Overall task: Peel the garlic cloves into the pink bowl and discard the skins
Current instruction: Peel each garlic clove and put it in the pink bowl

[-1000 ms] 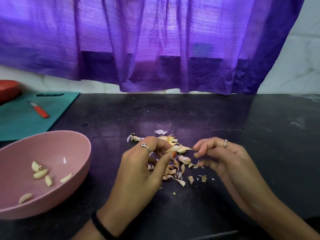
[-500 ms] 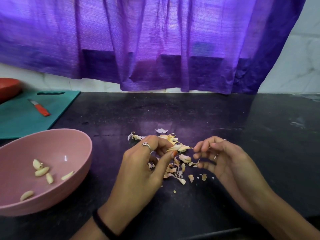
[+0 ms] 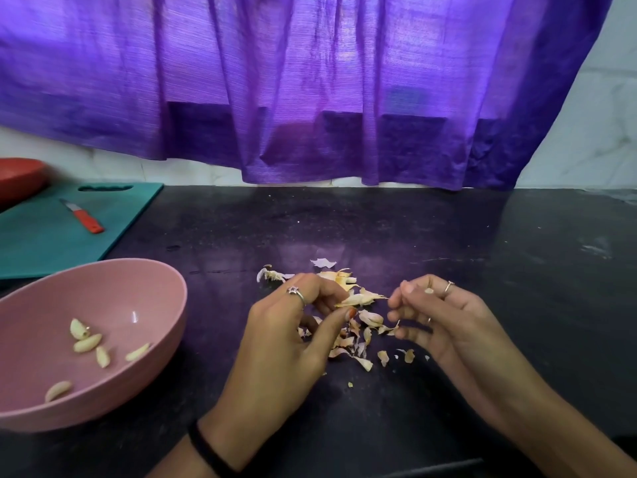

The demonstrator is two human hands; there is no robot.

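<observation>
Little has moved: left hand pinches at garlic skins, right hand loosely curled, its grip unclear

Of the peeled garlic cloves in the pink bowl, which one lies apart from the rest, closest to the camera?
The lone clove low on the pink bowl's near wall; the other four sit grouped higher up, near the middle.

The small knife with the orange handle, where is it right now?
In the head view, the knife lies far left on the teal cutting board, behind the pink bowl and right of a red dish.
</observation>
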